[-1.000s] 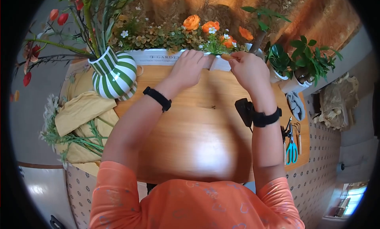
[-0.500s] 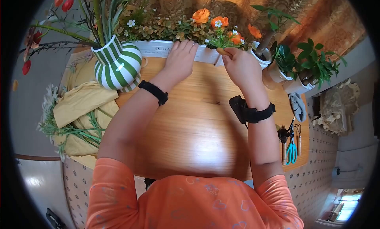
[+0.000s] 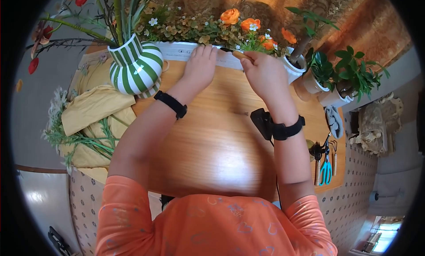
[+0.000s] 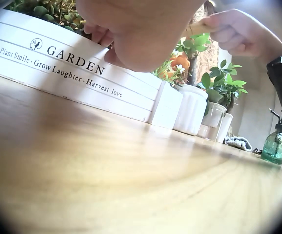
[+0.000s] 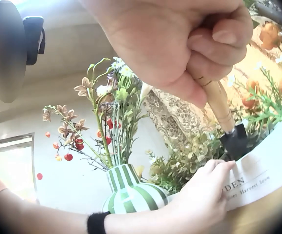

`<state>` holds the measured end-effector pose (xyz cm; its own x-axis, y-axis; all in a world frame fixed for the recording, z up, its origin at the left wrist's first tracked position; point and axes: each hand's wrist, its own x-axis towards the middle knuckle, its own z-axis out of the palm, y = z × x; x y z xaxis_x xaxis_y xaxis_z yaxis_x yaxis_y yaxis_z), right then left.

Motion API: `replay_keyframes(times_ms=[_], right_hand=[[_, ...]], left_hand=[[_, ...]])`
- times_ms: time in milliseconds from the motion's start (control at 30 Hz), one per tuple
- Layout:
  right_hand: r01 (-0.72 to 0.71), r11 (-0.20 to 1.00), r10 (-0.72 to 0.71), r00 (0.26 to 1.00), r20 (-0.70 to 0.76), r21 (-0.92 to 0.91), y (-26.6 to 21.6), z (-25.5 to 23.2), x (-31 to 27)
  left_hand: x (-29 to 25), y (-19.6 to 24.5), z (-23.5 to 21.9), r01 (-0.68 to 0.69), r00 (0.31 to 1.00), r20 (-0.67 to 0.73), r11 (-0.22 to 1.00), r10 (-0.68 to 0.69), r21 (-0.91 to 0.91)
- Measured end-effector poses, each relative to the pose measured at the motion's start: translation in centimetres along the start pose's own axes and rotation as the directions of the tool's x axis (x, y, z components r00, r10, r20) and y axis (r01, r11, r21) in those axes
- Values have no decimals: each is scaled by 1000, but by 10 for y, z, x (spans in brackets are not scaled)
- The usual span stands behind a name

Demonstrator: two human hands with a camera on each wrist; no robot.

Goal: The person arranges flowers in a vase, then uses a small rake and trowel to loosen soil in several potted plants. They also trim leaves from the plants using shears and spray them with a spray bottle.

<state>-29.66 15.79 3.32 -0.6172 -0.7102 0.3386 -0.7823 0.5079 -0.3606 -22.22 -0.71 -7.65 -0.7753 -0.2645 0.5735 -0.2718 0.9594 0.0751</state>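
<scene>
My right hand (image 3: 268,74) grips a small hand trowel by its wooden handle (image 5: 217,105). The trowel's black blade (image 5: 235,141) points down at the rim of a long white planter box (image 4: 131,105) printed "GARDEN". Over the box's front edge my left hand (image 3: 200,66) holds on, fingers inside the rim and thumb on the outer face in the left wrist view. Inside the box grow leafy green-brown plants (image 3: 190,30), with orange flowers (image 3: 230,17) toward the right end. Soil in the box is hidden from view.
A green-and-white striped vase (image 3: 137,70) with tall stems stands left, beside yellowish cloth (image 3: 95,107) and loose cut stems. Potted plants (image 3: 295,69) line the right back. Teal-handled scissors (image 3: 326,174), a small rake (image 3: 335,161) and a grey cloth (image 3: 334,121) lie at the right edge.
My right hand has moved left along the box with the trowel, and its dark blade now shows in the head view. The left hand stays on the rim. The head view has shifted slightly.
</scene>
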Motion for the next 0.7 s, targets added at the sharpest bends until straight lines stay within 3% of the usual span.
replay_keyframes(times_ms=[200,533,700], right_hand=[[-7,1000,7,1000,-1,16,14,25,7],[72,997,-72,995,-70,-4,2,33,6],[116,993,-114,990,-79,30,-8,29,3]], left_hand=[[-6,-6,8,-30,991,-127,991,47,133],[11,-17,-4,-15,999,-35,999,16,46],[21,-22,-17,91,995,48,987,-86,-132]])
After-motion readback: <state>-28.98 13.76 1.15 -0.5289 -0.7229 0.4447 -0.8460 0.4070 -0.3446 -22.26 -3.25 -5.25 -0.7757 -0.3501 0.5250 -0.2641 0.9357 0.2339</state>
